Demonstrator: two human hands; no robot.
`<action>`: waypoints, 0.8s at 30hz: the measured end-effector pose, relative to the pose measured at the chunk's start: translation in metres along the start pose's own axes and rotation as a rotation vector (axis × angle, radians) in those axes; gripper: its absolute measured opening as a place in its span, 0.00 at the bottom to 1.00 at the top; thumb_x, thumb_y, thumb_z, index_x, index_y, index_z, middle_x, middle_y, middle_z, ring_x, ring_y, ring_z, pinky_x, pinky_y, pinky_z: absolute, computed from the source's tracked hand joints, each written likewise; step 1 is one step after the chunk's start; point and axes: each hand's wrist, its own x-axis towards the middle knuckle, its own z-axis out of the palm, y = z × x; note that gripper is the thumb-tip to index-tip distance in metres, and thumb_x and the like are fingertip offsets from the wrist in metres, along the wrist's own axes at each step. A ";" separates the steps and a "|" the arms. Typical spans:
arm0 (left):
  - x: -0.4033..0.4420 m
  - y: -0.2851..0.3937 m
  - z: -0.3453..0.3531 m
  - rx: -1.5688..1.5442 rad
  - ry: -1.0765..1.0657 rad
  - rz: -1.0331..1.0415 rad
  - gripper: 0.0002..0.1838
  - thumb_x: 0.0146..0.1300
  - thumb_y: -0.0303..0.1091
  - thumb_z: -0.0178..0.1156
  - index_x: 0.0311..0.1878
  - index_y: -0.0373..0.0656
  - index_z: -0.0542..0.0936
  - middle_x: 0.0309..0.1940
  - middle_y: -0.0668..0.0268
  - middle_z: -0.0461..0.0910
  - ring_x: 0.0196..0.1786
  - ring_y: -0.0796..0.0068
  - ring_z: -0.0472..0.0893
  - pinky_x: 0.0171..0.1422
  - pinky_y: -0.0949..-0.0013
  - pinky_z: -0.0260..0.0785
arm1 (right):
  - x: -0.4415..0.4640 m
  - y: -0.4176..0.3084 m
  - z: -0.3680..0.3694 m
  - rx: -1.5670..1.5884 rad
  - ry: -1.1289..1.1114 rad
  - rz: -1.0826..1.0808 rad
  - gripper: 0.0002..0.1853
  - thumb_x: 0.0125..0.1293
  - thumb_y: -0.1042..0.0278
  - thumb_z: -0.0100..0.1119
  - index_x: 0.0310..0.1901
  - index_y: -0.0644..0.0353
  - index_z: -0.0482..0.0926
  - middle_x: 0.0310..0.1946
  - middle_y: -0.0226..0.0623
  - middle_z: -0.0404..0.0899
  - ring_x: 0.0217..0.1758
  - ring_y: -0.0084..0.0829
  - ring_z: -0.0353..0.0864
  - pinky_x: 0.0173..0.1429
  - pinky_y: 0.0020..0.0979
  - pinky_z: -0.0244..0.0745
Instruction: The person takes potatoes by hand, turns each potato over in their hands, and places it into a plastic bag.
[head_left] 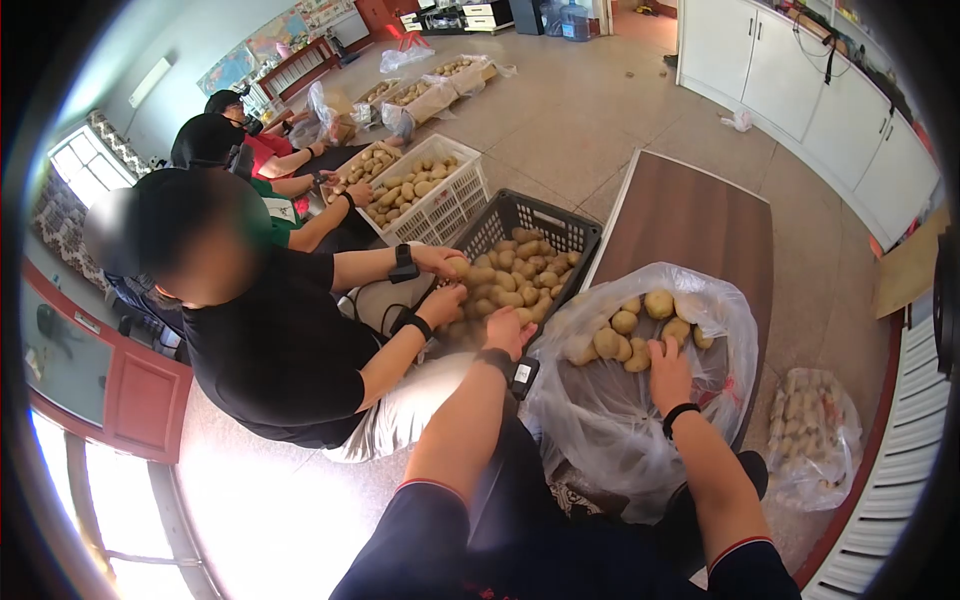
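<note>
My left hand reaches over the near edge of a black crate full of potatoes. Its fingers are curled around a potato at the crate's near side. Inside a clear plastic bag, several potatoes lie in a loose cluster. My right hand is in the bag's mouth, fingers bent against a potato; the palm side is hidden. The bag rests on a brown board-topped table.
A person in a black shirt sits at my left, both hands at the black crate. Beyond are two more people and white crates of potatoes. A filled plastic bag stands on the floor at right. White cabinets line the wall.
</note>
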 end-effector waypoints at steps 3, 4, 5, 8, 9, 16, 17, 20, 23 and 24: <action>0.008 0.035 -0.024 -0.076 -0.083 -0.263 0.19 0.63 0.46 0.57 0.51 0.43 0.80 0.51 0.51 0.80 0.55 0.53 0.77 0.59 0.58 0.70 | -0.009 -0.004 -0.002 0.011 0.046 -0.025 0.21 0.61 0.76 0.55 0.56 0.49 0.72 0.58 0.39 0.68 0.45 0.48 0.77 0.49 0.46 0.76; 0.010 0.039 -0.027 -0.105 -0.110 -0.365 0.22 0.63 0.52 0.60 0.46 0.43 0.84 0.51 0.50 0.81 0.60 0.51 0.76 0.66 0.57 0.67 | -0.012 -0.004 -0.001 0.029 0.062 -0.034 0.21 0.60 0.76 0.55 0.56 0.50 0.73 0.58 0.39 0.68 0.45 0.48 0.77 0.50 0.46 0.76; 0.010 0.043 -0.030 -0.078 -0.108 -0.378 0.22 0.63 0.52 0.60 0.46 0.43 0.84 0.50 0.51 0.81 0.60 0.52 0.76 0.65 0.58 0.67 | -0.015 -0.003 0.001 0.027 0.066 -0.034 0.21 0.60 0.76 0.55 0.56 0.50 0.73 0.58 0.39 0.68 0.45 0.48 0.77 0.50 0.46 0.76; -0.003 -0.016 0.006 -0.010 -0.055 -0.233 0.19 0.65 0.40 0.55 0.57 0.44 0.75 0.50 0.53 0.79 0.48 0.56 0.77 0.51 0.58 0.73 | -0.020 -0.001 0.000 0.074 0.052 -0.061 0.22 0.60 0.75 0.57 0.56 0.51 0.71 0.58 0.39 0.68 0.47 0.48 0.77 0.52 0.46 0.75; -0.003 -0.017 0.006 0.010 -0.030 -0.158 0.21 0.66 0.34 0.52 0.62 0.44 0.71 0.51 0.53 0.77 0.42 0.58 0.78 0.44 0.58 0.76 | -0.022 -0.002 -0.005 0.148 0.029 -0.037 0.23 0.59 0.75 0.59 0.57 0.52 0.70 0.58 0.40 0.68 0.50 0.49 0.76 0.53 0.46 0.75; 0.027 0.086 -0.047 -0.938 0.247 -1.092 0.18 0.66 0.30 0.51 0.60 0.44 0.73 0.44 0.60 0.77 0.36 0.64 0.80 0.34 0.62 0.77 | -0.026 0.014 0.002 0.571 0.190 0.013 0.26 0.59 0.75 0.60 0.60 0.61 0.66 0.57 0.50 0.68 0.59 0.54 0.71 0.60 0.44 0.71; 0.033 0.106 -0.053 -1.010 0.307 -1.146 0.17 0.66 0.31 0.51 0.58 0.43 0.74 0.43 0.61 0.77 0.36 0.65 0.80 0.33 0.64 0.76 | -0.025 0.017 0.007 0.569 0.192 0.014 0.26 0.59 0.75 0.60 0.60 0.61 0.66 0.57 0.50 0.68 0.59 0.54 0.71 0.60 0.44 0.71; 0.040 0.152 -0.070 -1.070 0.317 -1.131 0.17 0.67 0.33 0.52 0.57 0.41 0.75 0.42 0.62 0.78 0.34 0.66 0.81 0.31 0.66 0.76 | -0.021 0.021 0.019 0.650 0.269 0.145 0.26 0.61 0.75 0.61 0.61 0.64 0.66 0.53 0.52 0.72 0.59 0.51 0.72 0.62 0.42 0.69; 0.044 0.163 -0.062 -1.018 0.182 -0.997 0.18 0.67 0.36 0.54 0.57 0.39 0.75 0.43 0.62 0.78 0.32 0.68 0.81 0.30 0.68 0.75 | -0.016 0.021 0.018 0.748 0.355 0.262 0.26 0.62 0.74 0.61 0.61 0.64 0.66 0.46 0.45 0.76 0.49 0.40 0.79 0.53 0.36 0.74; 0.043 0.164 -0.056 -0.970 0.102 -0.931 0.19 0.67 0.38 0.55 0.57 0.38 0.75 0.44 0.61 0.79 0.32 0.68 0.82 0.29 0.68 0.74 | -0.014 0.018 0.009 1.029 0.255 0.374 0.26 0.62 0.74 0.61 0.61 0.64 0.66 0.43 0.40 0.77 0.43 0.33 0.79 0.47 0.32 0.75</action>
